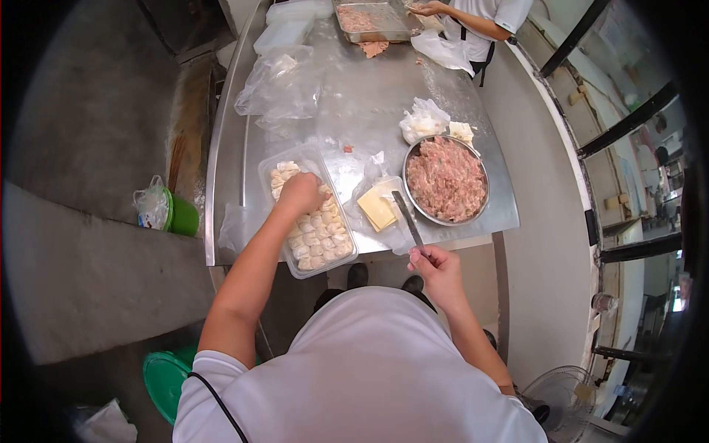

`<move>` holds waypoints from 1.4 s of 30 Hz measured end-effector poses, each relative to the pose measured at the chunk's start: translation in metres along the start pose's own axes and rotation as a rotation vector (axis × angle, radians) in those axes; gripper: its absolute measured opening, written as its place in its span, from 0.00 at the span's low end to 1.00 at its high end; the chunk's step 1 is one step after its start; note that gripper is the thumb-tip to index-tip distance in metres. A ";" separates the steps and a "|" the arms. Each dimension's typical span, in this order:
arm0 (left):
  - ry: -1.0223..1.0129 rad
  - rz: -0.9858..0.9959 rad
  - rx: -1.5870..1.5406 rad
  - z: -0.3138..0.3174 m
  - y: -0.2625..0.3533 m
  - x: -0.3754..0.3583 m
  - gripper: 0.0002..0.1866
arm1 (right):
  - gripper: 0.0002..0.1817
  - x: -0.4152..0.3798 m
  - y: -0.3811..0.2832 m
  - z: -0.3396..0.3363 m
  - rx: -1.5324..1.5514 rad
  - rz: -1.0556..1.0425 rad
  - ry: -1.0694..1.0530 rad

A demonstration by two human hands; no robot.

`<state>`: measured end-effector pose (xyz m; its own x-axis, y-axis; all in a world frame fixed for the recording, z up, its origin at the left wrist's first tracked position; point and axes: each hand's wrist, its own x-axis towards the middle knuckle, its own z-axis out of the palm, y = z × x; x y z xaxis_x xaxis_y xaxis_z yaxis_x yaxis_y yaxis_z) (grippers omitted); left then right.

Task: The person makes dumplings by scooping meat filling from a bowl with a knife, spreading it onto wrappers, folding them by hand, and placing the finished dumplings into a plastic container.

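Closest to the camera, the person's white shirt fills the bottom of the view and hides the table's near edge below the hands. The right hand [437, 267] hangs just off that edge, its fingers pinched around the handle end of a flat spatula [407, 218], whose blade slants up over a stack of yellow wrappers [376, 210] lying on clear plastic. The left hand [300, 193] is well apart from it, reaching into a clear plastic tray [289, 260] packed with rows of folded dumplings [319, 238]. The fingers curl downward over the dumplings, so whether they grip one cannot be told; the hand covers the middle of the tray.

Just right of the wrappers stands a round metal bowl [446, 179] full of pink minced filling. Behind it sit a crumpled plastic bag [422, 120] and a small pale block [461, 131], perhaps more wrappers, though it is too small to be sure. Everything rests on a steel table [369, 96].

Farther up, loose plastic bags [279, 83] lie on the left side, with stacked containers [289, 21] beyond. At the far end a metal pan [371, 21] holds more filling, cut off by the frame's top. A co-worker's hand [428, 9] rests beside it; only the arm and part of a white shirt show.

On the floor to the left, a green bucket [180, 215] stands half hidden by a bag.
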<state>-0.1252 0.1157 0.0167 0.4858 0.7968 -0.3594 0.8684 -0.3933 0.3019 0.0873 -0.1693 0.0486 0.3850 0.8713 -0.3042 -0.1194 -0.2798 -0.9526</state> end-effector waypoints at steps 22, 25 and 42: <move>0.088 -0.106 -0.319 0.016 -0.014 0.012 0.13 | 0.08 0.011 -0.010 -0.049 -0.033 -0.007 -0.027; 0.097 -0.126 -0.270 0.015 -0.014 0.014 0.13 | 0.08 0.013 -0.009 -0.059 0.005 -0.016 -0.022; 0.270 0.086 -0.223 0.065 0.138 -0.032 0.18 | 0.09 0.017 -0.011 -0.102 -0.052 -0.006 -0.126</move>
<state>-0.0146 0.0060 0.0125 0.4863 0.8694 -0.0875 0.7682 -0.3777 0.5169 0.1887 -0.1925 0.0543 0.2668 0.9161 -0.2994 -0.0689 -0.2917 -0.9540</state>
